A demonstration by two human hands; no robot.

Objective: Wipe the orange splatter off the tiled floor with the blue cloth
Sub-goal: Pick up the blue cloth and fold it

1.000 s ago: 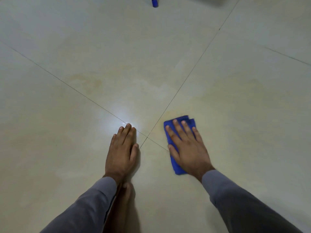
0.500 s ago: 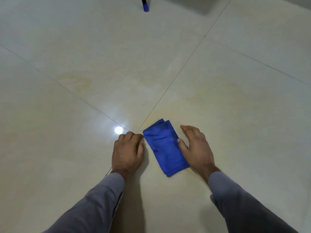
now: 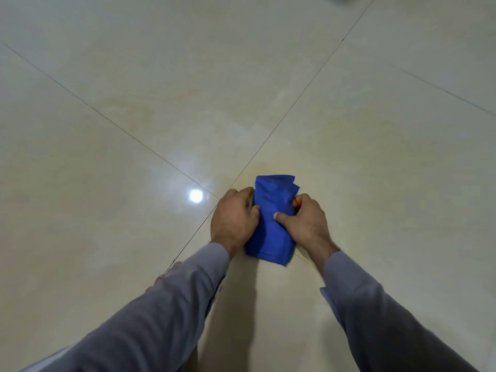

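Two hands grasp the folded blue cloth (image 3: pixel 271 226) on the tiled floor (image 3: pixel 107 183), lower centre of frame: left hand (image 3: pixel 234 220) at its left edge, right hand (image 3: pixel 307 224) pinching its right side.

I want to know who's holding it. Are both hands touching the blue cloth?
Touching. The head view shows the left hand gripping the blue cloth's left edge and the right hand pinching its right side.

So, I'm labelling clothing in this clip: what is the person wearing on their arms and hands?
Both arms are in long grey sleeves, left sleeve and right sleeve, each ending in a cuff at the wrist. The left hand and right hand are bare: no gloves, rings or watch visible.
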